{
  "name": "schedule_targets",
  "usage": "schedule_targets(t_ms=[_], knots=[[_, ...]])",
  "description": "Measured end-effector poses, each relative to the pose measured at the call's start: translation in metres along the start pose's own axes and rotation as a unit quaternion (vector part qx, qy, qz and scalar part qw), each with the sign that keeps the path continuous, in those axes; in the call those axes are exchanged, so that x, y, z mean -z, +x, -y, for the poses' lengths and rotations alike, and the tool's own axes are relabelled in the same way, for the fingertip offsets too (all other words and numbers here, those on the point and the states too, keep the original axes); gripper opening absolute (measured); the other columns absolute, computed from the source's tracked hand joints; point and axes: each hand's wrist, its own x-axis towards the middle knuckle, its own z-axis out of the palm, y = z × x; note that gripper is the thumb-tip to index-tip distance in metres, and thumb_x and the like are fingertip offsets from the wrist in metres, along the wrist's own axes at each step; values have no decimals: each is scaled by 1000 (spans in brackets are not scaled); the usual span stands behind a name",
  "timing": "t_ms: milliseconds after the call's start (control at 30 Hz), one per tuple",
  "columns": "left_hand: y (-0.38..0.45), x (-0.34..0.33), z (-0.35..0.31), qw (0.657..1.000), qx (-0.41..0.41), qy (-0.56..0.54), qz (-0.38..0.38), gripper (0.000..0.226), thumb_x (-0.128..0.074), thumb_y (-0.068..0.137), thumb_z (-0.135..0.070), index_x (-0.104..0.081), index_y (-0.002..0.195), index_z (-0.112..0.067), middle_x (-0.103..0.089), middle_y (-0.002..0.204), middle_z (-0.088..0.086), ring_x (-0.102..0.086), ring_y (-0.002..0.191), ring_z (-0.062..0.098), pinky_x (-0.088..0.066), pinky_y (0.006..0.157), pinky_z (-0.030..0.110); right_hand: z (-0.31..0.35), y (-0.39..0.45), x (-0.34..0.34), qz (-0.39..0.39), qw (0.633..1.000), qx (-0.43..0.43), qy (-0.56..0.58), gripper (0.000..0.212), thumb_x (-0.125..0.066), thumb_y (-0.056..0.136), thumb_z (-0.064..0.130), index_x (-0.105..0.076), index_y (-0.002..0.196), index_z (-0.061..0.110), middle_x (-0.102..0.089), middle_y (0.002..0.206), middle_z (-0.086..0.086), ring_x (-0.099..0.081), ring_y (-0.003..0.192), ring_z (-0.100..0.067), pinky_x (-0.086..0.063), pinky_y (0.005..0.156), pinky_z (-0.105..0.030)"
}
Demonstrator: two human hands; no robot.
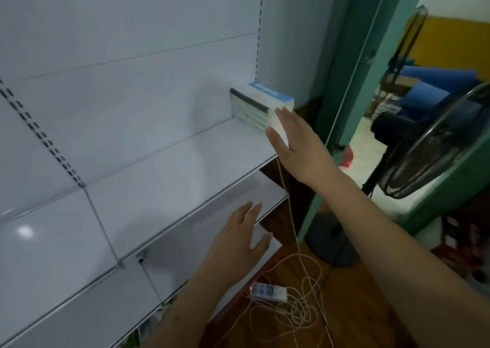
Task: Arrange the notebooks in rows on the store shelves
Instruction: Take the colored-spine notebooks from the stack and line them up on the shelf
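A stack of notebooks (258, 106) with blue and green covers stands at the far right end of a white store shelf (164, 172), against the back panel. My right hand (297, 140) is flat and open, fingers pressed against the front face of the stack, holding nothing. Lower down, my left hand (242, 239) hovers open with spread fingers just in front of the shelf's front edge, empty.
A lower white shelf (79, 308) runs below. A white power strip (267, 292) and tangled white cable (299, 305) lie on the wooden floor. A black standing fan (429, 146) and a green door frame (342, 87) are to the right.
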Motion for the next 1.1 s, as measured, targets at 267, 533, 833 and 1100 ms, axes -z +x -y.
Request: schedule_targets(t_ms=[267,533,833,1100], knots=[[86,-27,-22,999,26,21,4,68,-40,99,-56,-14,156,-31,-15,163,-9,-18,148,8,-24,117,27,-95,88,5,6,999,12,-43,68,-26,102,55,-22,155,12,-22,161,-6,-17,149,-21,-18,119,-36],[173,-16,9,998,47,29,-11,68,-42,99,-54,-16,156,-28,-14,164,-7,-14,149,9,-25,120,34,-135,207,-54,44,993,47,-100,70,-33,101,54,-26,152,6,-28,157,-17,-26,145,-31,-28,116,-43],[251,7,43,996,61,50,-32,66,-41,101,-51,-15,157,-27,-11,164,-6,-11,150,9,-20,118,26,-147,270,-127,79,981,49,-171,49,-36,101,46,-52,127,8,-55,130,-14,-52,121,-30,-44,95,-38],[290,35,44,917,170,-335,-132,52,-49,95,-50,-42,143,-33,-49,147,-6,-50,127,5,-40,104,16,-119,246,-109,-120,960,158,-198,27,-87,68,14,-60,70,15,-51,50,1,-48,36,-16,-35,33,-20]])
